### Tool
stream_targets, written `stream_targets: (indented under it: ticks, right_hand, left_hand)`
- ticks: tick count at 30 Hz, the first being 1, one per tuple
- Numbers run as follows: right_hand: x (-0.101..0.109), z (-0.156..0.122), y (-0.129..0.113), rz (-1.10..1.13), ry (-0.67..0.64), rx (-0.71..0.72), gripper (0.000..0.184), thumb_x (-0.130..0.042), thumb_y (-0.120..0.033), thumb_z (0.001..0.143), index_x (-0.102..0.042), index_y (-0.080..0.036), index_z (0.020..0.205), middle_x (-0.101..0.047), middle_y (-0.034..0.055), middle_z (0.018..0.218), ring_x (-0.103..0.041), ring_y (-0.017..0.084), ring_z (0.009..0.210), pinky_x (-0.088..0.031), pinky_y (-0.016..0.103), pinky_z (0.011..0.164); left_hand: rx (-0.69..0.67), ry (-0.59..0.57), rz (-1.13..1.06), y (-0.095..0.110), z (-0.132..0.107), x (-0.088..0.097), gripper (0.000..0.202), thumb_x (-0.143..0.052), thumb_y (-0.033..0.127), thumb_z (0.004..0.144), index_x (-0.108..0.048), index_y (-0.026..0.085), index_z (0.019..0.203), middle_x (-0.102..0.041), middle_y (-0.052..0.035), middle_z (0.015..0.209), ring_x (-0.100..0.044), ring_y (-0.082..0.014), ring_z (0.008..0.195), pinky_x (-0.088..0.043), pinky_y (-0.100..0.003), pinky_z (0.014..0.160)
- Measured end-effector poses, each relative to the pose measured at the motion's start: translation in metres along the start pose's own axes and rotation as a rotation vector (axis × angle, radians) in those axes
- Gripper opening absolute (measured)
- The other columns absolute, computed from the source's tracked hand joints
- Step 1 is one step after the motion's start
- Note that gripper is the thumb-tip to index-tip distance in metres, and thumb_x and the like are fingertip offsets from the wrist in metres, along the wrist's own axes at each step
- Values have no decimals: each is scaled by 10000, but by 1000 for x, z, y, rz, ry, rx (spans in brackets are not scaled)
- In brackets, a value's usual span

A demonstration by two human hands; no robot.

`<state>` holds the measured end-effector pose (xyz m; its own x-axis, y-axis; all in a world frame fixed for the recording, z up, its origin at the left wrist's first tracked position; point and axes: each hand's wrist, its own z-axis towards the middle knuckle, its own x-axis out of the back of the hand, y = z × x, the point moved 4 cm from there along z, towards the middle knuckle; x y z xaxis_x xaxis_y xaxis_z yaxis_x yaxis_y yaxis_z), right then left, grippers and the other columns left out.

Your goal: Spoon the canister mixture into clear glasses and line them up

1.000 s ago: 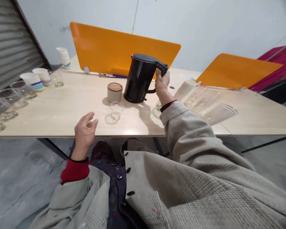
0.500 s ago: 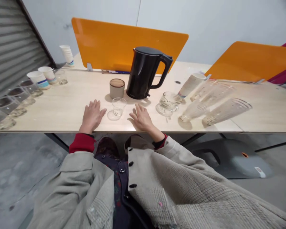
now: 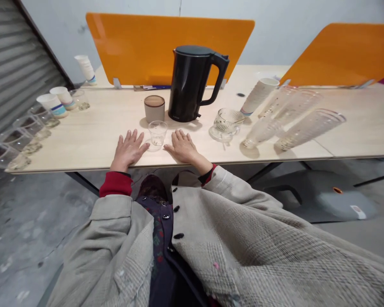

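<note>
A clear plastic cup [image 3: 157, 133] stands upright between my two hands. My left hand [image 3: 129, 149] lies flat on the table with fingers spread, just left of the cup and holding nothing. On the other side, my right hand [image 3: 183, 147] rests flat too, its fingers stretched out and its thumb near the cup. Behind the cup are a grey canister [image 3: 154, 111] with a wooden lid and a black electric kettle [image 3: 188, 85], handle to the right. A ribbed glass cup [image 3: 226, 123] sits on a saucer right of my right hand.
Stacked clear plastic cups [image 3: 310, 128] and a paper cup stack [image 3: 260, 96] stand on the right. Along the left are several clear cups [image 3: 28, 128], paper cups [image 3: 53, 105] and another paper stack [image 3: 85, 69]. An orange divider [image 3: 141, 47] rises behind the kettle.
Both hands have moved slightly in toward the clear cup and lie flatter on the table. The camera view has shifted a little; the cup and kettle appear to stay in place.
</note>
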<state>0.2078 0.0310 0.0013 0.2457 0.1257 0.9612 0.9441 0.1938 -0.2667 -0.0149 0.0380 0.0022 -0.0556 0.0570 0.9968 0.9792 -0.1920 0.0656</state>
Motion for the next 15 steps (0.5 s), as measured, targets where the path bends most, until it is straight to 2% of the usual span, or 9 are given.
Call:
stream_targets:
  ticks: [8, 15]
  right_hand:
    - [5, -4, -4, 19, -2, -3, 877, -408, -553, 1104, -237, 30, 1736, -141, 244, 1852, -81, 349, 1752, -68, 541, 1416]
    - [1, -1, -1, 11, 17, 6, 864, -389, -580, 1107, -264, 1, 1734, -154, 242, 1851, -95, 343, 1752, -90, 552, 1415]
  left_hand:
    - [8, 1, 24, 0, 1, 1, 802, -177, 657, 1102, -266, 233, 1777, -137, -91, 1880, -97, -344, 1751, -130, -629, 1403]
    - [-11, 22, -26, -3, 3, -2, 802, -176, 656, 1098, -289, 233, 1771, -158, -94, 1878, -101, -350, 1750, -122, -640, 1399]
